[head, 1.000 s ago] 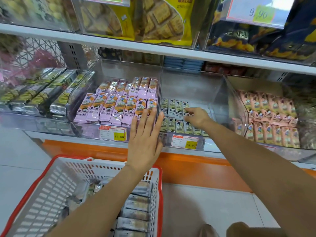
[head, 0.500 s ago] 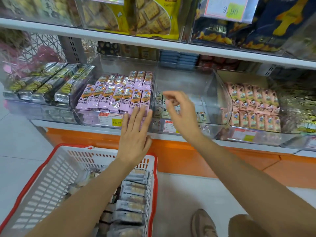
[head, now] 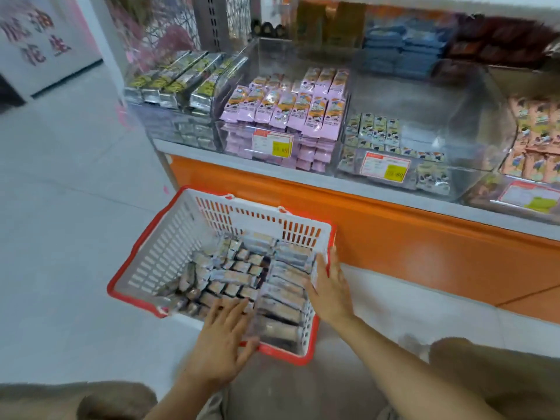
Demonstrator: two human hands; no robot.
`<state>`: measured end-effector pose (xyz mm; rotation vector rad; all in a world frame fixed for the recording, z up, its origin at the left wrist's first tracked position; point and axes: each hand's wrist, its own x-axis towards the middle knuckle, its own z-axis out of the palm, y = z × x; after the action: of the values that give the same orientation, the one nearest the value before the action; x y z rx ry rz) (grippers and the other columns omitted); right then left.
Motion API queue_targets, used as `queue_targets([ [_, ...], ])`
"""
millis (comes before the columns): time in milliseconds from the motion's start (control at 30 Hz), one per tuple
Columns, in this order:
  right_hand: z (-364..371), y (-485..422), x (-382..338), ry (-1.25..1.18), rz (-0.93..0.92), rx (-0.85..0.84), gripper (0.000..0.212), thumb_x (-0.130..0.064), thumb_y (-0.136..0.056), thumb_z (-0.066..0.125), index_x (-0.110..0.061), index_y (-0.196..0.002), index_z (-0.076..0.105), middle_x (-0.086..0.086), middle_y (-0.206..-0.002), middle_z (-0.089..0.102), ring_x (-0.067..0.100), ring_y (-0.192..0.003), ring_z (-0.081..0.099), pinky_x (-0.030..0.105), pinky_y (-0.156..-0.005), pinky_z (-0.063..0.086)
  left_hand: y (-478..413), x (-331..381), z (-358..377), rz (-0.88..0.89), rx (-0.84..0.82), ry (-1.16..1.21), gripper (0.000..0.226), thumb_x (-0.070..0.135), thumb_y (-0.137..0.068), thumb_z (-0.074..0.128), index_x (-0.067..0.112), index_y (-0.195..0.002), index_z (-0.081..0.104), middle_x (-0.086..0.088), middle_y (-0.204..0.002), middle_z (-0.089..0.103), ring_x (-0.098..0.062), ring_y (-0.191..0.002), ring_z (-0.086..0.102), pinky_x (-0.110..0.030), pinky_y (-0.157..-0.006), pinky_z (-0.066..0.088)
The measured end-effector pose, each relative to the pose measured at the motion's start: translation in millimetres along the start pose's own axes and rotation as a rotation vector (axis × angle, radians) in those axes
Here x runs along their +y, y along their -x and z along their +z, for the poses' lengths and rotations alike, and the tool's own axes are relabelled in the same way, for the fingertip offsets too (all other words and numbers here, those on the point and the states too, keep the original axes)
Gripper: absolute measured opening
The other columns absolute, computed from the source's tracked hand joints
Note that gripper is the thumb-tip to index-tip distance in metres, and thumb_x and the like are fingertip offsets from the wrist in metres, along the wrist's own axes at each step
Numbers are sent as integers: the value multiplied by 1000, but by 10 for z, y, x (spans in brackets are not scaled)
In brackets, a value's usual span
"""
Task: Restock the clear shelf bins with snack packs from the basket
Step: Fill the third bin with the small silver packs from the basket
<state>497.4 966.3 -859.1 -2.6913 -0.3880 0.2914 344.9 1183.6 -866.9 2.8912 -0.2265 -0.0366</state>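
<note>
Snack packs (head: 242, 277) stacked in rows inside the basket (head: 169, 247), set on the floor just before the orange shelf base (head: 394, 237). Left hand (head: 221, 341) flat and spread on the near packs, grasping nothing; right hand (head: 328, 286) likewise released, fingers straight along the right-hand basket wall. Gather one full row between both palms, keep it square, lift clear of the rim. Likely target: the part-filled clear bin (head: 454, 116) above, beside the full pink-pack bin (head: 291, 107). Mind the raised front wall and price label (head: 385, 169); enter from above.

The left hand (head: 222, 344) and right hand (head: 330, 287) reach downward on outstretched forearms, fingers straight (slightly spread).
</note>
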Motion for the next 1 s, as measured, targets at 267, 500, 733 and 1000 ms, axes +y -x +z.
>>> queue_targets([
  [267, -33, -14, 77, 30, -7, 5, 69, -23, -104, 35, -7, -155, -8, 10, -161, -23, 25, -151, 9, 38, -113, 34, 65, -63, 112, 37, -111, -11, 62, 67, -99, 28, 29, -141, 51, -4, -139, 58, -23, -129, 54, -43, -113, 19],
  [500, -186, 53, 315, 100, -9, -35, 76, -24, -103, 39, -14, -154, -17, 3, -160, -27, 22, -152, 0, 40, -119, 25, -14, 276, 153, 54, -117, 88, 58, 64, -101, 26, 28, -132, 59, -6, -138, 59, -22, -124, 59, -43, -110, 26],
  [733, -353, 269, 702, 133, 47, 16, 67, -26, -105, 35, -11, -156, -7, 2, -162, -19, 20, -151, 8, 36, -113, 31, -134, 656, 194, 83, -178, 82, 56, 65, -100, 27, 29, -131, 58, -2, -135, 61, -19, -125, 58, -45, -111, 24],
  [1000, -629, 600, 1248, 230, 130, 38, 62, -26, -106, 33, -11, -156, 0, 3, -164, -12, 20, -149, 15, 37, -109, 36, -227, 1341, 301, 88, -334, 94, 58, 62, -101, 21, 31, -130, 60, -1, -137, 60, -19, -122, 61, -44, -110, 22],
])
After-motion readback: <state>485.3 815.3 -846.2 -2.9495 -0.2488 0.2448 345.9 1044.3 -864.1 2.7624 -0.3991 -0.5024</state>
